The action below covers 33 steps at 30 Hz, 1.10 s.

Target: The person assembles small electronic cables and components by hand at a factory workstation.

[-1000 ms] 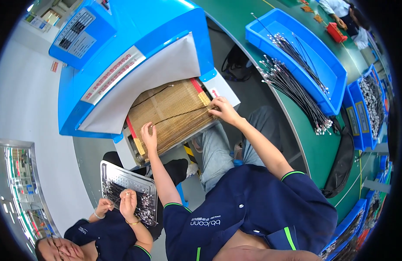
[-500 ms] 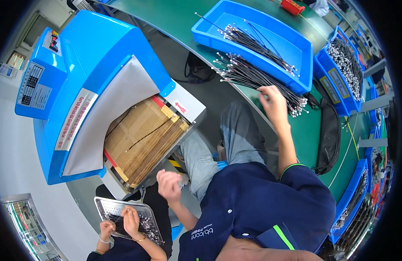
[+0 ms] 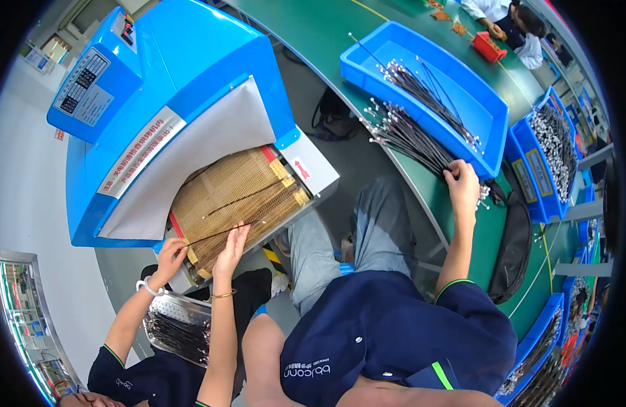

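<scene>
On the right, my right hand (image 3: 463, 186) reaches over the green table with its fingers pinched on the bundle of thin black cables (image 3: 411, 139). How many cables lie between the fingertips is hidden. The bundle has pale metal-looking ends and lies against the front side of a blue tray (image 3: 497, 163), which holds more such cables. My left arm (image 3: 264, 339) shows as a bent bare piece at the lower middle, its hand out of sight.
A blue machine (image 3: 191, 54) stands at left with a brown mesh belt (image 3: 238, 178). A co-worker's hands (image 3: 230, 252) hold a black cable over it, above a metal tray (image 3: 197, 308) of cables. Blue bins (image 3: 530, 183) and a black bag (image 3: 509, 258) stand right. Another person (image 3: 519, 30) sits far off.
My right hand has come down onto the cable bundle, and my left hand has left the view. The co-worker's hands moved from the metal tray to the belt. The whole view shifted.
</scene>
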### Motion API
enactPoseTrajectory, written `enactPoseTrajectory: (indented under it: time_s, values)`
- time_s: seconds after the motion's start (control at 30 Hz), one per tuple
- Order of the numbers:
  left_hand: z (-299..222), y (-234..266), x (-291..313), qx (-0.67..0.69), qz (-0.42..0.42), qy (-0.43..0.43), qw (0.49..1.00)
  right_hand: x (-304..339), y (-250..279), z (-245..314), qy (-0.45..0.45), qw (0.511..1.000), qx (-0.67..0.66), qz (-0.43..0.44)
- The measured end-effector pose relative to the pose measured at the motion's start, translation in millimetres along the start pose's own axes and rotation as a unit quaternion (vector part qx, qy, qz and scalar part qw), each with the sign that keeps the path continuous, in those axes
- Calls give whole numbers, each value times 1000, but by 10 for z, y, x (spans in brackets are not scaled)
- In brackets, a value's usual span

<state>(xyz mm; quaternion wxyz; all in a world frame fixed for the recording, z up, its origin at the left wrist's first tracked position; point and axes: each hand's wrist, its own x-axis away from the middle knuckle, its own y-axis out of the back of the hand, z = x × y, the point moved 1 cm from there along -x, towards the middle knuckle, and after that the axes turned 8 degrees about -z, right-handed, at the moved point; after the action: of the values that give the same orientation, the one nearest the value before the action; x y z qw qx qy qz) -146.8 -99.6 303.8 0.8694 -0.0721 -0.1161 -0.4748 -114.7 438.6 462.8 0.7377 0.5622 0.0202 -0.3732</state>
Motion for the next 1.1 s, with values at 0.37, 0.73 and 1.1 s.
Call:
enactPoseTrajectory:
  time_s: [0.37,0.73,1.1]
  values:
    - [474,1070,1050,59,107,-64,990,-33,431,79,13,997,-70,10]
    - [-385,2756,3067,-249,-9,-496,832,609,583,80,19,983,-142,-117]
    - [-534,2649,760,-672,242,-611,-342,2736,-73,481,347,898,-263,65]
